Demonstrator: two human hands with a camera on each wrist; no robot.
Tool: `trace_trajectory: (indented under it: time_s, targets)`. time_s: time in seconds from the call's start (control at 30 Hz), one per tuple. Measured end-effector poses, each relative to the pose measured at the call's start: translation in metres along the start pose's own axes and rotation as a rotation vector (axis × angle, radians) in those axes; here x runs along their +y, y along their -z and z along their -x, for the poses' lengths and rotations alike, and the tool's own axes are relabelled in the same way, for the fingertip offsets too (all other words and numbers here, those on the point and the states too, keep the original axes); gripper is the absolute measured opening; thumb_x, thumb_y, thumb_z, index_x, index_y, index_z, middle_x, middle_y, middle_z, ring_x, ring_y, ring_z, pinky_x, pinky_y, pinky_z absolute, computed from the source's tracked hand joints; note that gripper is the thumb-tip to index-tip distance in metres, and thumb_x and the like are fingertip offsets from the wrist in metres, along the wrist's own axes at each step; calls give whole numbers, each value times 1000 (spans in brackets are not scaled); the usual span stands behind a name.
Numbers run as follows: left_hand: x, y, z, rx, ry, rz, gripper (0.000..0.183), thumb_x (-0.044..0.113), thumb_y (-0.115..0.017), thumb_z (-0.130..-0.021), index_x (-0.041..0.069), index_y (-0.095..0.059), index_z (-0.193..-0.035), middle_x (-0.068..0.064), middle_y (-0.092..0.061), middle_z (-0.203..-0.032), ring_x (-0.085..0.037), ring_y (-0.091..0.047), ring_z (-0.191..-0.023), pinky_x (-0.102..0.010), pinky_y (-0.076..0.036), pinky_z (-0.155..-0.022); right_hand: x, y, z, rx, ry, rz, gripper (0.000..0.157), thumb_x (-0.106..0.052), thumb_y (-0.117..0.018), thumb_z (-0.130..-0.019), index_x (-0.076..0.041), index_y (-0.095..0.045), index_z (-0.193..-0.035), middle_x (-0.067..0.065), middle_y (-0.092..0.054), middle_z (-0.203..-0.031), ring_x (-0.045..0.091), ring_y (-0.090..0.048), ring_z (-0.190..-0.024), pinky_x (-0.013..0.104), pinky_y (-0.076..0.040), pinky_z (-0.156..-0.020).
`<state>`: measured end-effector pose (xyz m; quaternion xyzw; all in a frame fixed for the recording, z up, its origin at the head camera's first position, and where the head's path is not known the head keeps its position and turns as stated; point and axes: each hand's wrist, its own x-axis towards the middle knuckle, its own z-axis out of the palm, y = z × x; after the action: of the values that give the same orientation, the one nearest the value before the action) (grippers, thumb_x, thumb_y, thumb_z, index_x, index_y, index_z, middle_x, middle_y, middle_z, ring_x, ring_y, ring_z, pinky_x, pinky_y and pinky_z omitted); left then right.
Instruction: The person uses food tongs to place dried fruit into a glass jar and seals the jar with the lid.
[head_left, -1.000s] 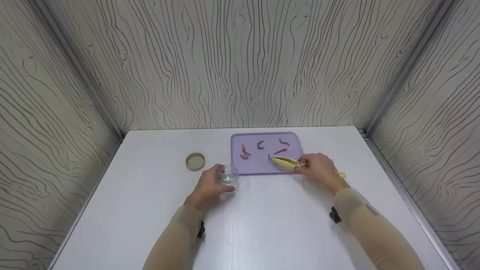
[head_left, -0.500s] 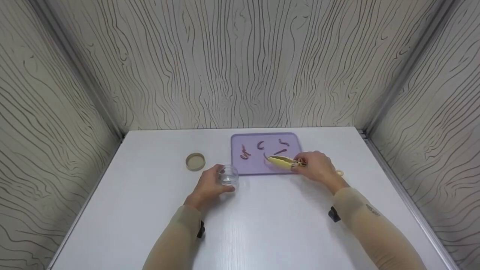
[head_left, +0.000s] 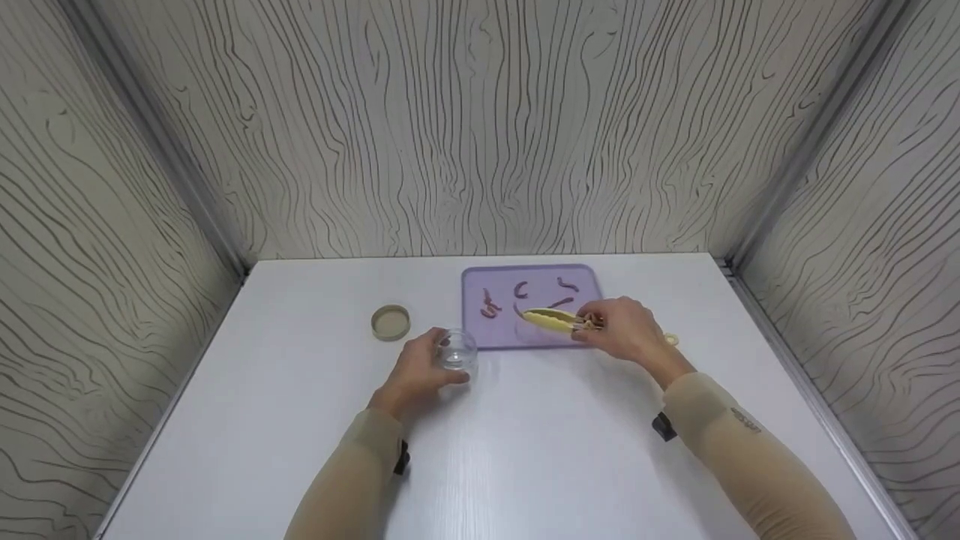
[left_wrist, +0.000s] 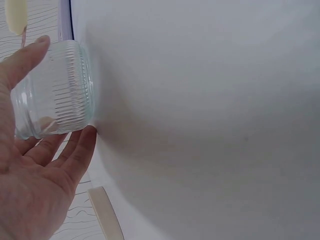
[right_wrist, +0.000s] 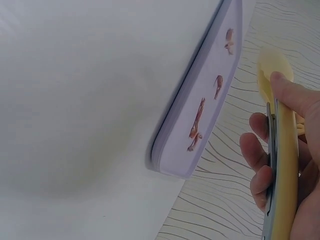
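My left hand [head_left: 412,373] holds a clear glass jar [head_left: 459,352], thumb on one side and fingers on the other; the ribbed wall of the jar [left_wrist: 70,92] shows in the left wrist view. In my right hand [head_left: 626,328] is a pair of yellow tongs [head_left: 549,320] with metal arms, raised over the lilac tray [head_left: 480,335]. A thin reddish-brown worm [head_left: 517,308] hangs from the tips of the tongs, also seen dangling in the left wrist view. Several similar worms [head_left: 521,290] lie on the tray, one partly hidden behind the tongs.
A round, shallow beige lid [head_left: 391,322] lies on the white table [head_left: 525,450] to the left of the tray. Wood-patterned panels [head_left: 480,127] enclose the table at the back and both sides.
My right hand has moved left and slightly up with the tongs and the worm, toward the jar. The left hand and jar have stayed in place.
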<state>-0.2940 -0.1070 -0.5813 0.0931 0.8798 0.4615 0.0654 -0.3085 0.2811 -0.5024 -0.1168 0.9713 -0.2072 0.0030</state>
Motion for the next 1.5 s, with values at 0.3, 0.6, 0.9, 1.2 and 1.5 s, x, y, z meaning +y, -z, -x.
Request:
trace_trajectory:
  time_s: [0.3, 0.6, 0.9, 1.2, 1.5]
  targets:
    - [2, 0, -3, -2, -2, -12, 88, 28, -99, -82, 5, -58, -156, -17, -70, -151, -36, -69, -137, -56, -53, -126, -17, 4, 3, 18, 56, -5, 34, -40, -86, -98, -20, -83, -126, 5, -84, -112, 23, -71, -96, 51, -61, -89]
    - [2, 0, -4, -7, -21, -44, 88, 29, -99, -82, 4, -57, -156, -18, -69, -154, -39, -67, -141, -57, -53, -126, -30, 6, 4, 28, 114, 19, 33, -40, -89, -96, -20, -83, -122, 2, -83, -106, 19, -67, -88, 40, -56, -79]
    - [0, -2, -5, 2, -13, -70, 88, 30, -100, -81, 3, -58, -154, -17, -70, -152, -37, -68, -139, -57, -55, -124, -46, 3, 7, 25, 140, 5, 35, -42, -89, -96, -20, -84, -123, 3, -85, -110, 19, -69, -90, 40, -59, -81]
    - [1, -2, -4, 3, 7, -82, 89, 29, -100, -82, 5, -57, -156, -16, -68, -155, -38, -67, -143, -56, -54, -127, -61, 1, 10, 30, 186, 3, 36, -40, -89, -96, -18, -85, -123, 1, -86, -109, 17, -73, -92, 45, -65, -85]
    - [0, -1, -4, 3, -21, -72, 88, 28, -100, -81, 2, -58, -154, -18, -70, -151, -38, -69, -136, -56, -56, -124, -72, 0, 9, 31, 235, 35, 35, -40, -89, -96, -18, -85, -122, 0, -86, -107, 14, -70, -90, 40, -63, -83]
